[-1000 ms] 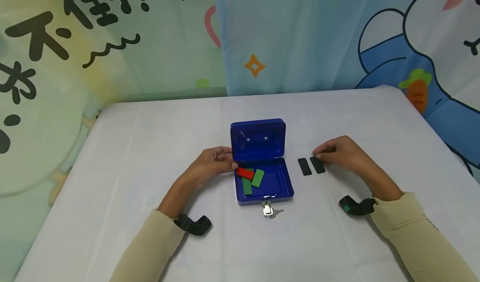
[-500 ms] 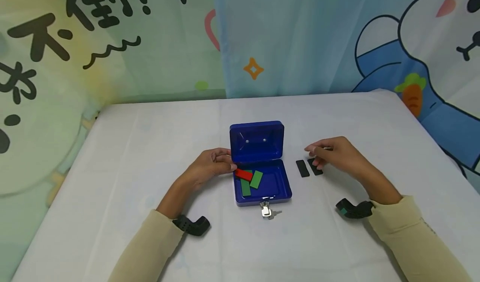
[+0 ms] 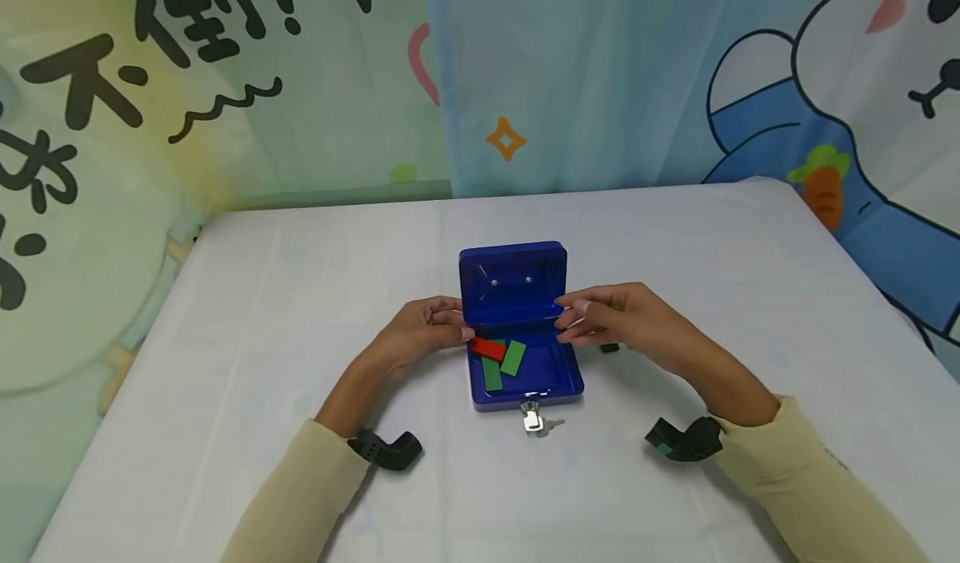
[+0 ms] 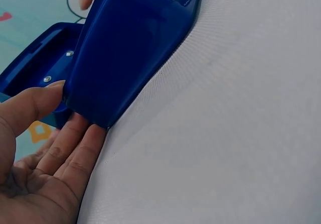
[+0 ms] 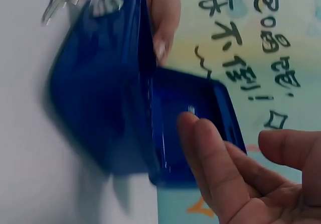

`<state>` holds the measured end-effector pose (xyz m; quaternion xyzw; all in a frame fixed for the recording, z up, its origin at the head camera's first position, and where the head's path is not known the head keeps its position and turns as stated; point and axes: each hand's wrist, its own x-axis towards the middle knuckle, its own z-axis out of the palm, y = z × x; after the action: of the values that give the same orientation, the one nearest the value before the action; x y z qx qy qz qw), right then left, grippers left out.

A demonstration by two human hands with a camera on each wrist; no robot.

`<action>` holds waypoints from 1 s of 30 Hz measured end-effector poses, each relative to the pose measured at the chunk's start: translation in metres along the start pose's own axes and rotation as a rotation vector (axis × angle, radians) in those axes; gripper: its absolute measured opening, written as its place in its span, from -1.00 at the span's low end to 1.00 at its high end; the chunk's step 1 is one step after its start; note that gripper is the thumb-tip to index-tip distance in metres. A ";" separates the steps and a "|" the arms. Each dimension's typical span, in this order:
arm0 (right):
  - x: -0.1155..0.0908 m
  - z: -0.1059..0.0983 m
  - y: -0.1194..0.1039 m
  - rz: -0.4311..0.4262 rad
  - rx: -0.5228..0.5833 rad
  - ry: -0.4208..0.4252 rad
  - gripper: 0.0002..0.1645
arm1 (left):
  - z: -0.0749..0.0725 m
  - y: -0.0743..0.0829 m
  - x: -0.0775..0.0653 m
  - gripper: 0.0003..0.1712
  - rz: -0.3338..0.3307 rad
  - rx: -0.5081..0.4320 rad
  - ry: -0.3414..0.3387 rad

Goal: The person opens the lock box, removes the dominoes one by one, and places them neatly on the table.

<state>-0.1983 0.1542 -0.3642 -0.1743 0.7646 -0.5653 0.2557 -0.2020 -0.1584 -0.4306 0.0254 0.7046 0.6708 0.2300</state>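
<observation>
A blue metal cash box (image 3: 551, 371) stands on the table with its lid (image 3: 517, 280) raised. In it lie two green blocks (image 3: 513, 358) and a red block (image 3: 489, 348) that overlaps one of them. My left hand (image 3: 429, 323) holds the box's back left corner, thumb (image 4: 50, 96) at the rim and fingers (image 4: 75, 156) against the side. Beside the lid's right edge, my right hand (image 3: 618, 317) has its fingers and thumb apart, holding nothing. Below its palm a bit of a black block (image 3: 610, 347) shows; the other black block is hidden.
At the box's front is a silver lock (image 3: 532, 417) with a key (image 3: 553, 424) in it. White cloth (image 3: 337, 255) covers the table. A printed curtain (image 3: 585, 80) hangs behind the table's far edge. Each wrist wears a black device (image 3: 386, 450).
My right hand has left the black blocks and moved leftward to the box's lid, its fingers spreading. The left hand stays at the box corner.
</observation>
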 end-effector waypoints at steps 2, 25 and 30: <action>0.004 0.007 -0.003 0.035 0.037 -0.048 -0.46 | 0.000 -0.001 -0.001 -0.43 -0.003 0.000 0.002; 0.018 0.028 -0.004 0.181 0.102 -0.157 -0.42 | -0.001 0.001 -0.002 -0.41 0.015 -0.008 -0.008; 0.021 0.031 -0.003 0.175 0.028 -0.145 -0.43 | -0.001 0.000 -0.002 -0.40 0.006 -0.019 -0.011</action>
<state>-0.1971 0.1177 -0.3722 -0.1439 0.7485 -0.5372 0.3612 -0.2004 -0.1596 -0.4300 0.0292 0.6969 0.6780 0.2320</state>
